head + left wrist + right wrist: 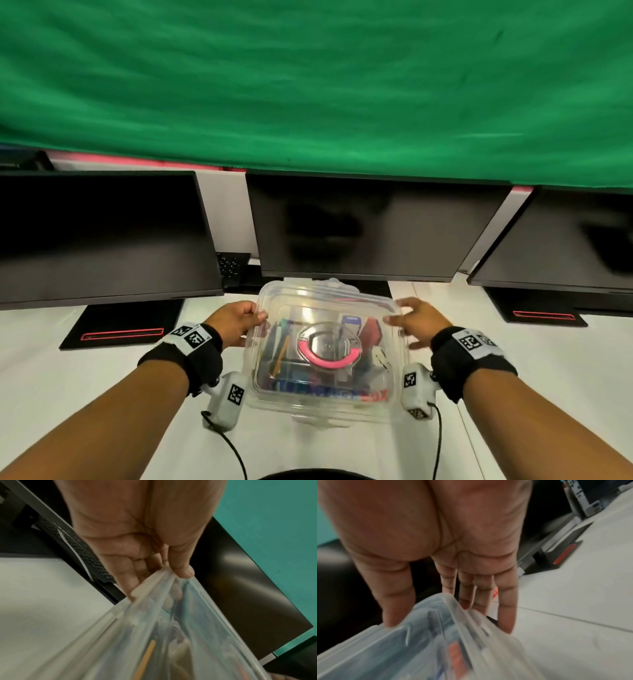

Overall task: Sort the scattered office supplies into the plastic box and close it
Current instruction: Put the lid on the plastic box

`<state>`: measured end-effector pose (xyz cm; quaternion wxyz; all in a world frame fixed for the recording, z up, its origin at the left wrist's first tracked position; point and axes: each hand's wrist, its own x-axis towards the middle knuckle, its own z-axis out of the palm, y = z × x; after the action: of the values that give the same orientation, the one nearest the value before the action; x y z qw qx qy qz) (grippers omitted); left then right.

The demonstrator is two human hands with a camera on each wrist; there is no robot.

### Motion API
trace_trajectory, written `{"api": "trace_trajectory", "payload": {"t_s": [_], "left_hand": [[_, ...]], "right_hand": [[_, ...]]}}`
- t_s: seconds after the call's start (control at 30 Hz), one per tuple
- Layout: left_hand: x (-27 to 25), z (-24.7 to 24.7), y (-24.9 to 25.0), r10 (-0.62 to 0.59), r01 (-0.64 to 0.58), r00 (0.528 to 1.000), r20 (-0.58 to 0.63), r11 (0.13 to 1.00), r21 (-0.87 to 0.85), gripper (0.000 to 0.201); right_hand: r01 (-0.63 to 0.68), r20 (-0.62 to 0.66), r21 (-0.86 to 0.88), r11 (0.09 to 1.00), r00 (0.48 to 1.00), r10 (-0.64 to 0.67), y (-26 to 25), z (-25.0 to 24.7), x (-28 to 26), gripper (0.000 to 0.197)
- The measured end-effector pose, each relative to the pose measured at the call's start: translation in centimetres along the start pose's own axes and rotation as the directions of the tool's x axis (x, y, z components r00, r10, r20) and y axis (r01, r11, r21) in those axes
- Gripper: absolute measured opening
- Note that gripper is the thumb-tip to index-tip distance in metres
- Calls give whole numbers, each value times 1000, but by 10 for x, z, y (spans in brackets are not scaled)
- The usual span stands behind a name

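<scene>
A clear plastic box (325, 401) stands on the white desk in front of me, and its clear lid (329, 308) lies over it. Through the plastic I see a pink tape roll (327, 359), pens (282, 342), a blue item (351, 322) and a red item (371, 334). My left hand (239, 322) pinches the lid's left edge, thumb above and fingers beneath. In the left wrist view, the left hand (159, 582) has the lid (171, 628) rim between its thumb and fingers. My right hand (418, 322) holds the right edge. The right wrist view shows the right hand (448, 615) with its thumb on the lid (402, 649) and its fingers down beside the rim.
Three dark monitors stand behind the box: left (102, 236), middle (370, 226), right (561, 240). A black keyboard (233, 265) sits between the left and middle ones. A green cloth (308, 85) hangs behind. White desk (85, 370) lies either side of the box.
</scene>
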<state>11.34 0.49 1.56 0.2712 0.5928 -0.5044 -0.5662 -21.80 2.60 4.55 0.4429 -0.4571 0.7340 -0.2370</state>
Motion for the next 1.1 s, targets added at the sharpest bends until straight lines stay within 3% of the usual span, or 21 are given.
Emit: {"api": "trace_trajectory", "payload": {"t_s": [0.1, 0.17, 0.27, 0.37, 0.6, 0.77, 0.97, 1.1], "left_hand": [[7, 0, -8, -73, 73, 997, -35, 997, -10, 16], [13, 1, -13, -90, 98, 991, -97, 992, 81, 17], [23, -1, -21, -16, 96, 978, -208, 920, 380, 21], [32, -5, -23, 39, 103, 966, -256, 850, 518, 26], [45, -2, -18, 44, 162, 955, -295, 755, 636, 32], [49, -1, -21, 16, 182, 957, -288, 741, 646, 30], [47, 2, -17, -2, 205, 961, -276, 675, 709, 31], [47, 1, -23, -6, 210, 952, -307, 741, 638, 29]], "right_hand": [[-130, 143, -78, 988, 980, 140, 18, 13, 2, 63], [-176, 163, -70, 982, 969, 186, 24, 19, 1, 65], [-180, 101, -4, 984, 979, 180, 22, 24, 4, 56], [-151, -18, -62, 987, 988, 150, 15, 27, 10, 48], [-168, -114, -311, 935, 984, 139, 18, 39, 18, 44], [-178, -204, -477, 861, 975, 88, 19, 40, 21, 49], [-210, -217, -549, 809, 971, 105, 17, 44, 24, 31], [-244, -213, -566, 788, 966, 146, 17, 42, 23, 27]]}}
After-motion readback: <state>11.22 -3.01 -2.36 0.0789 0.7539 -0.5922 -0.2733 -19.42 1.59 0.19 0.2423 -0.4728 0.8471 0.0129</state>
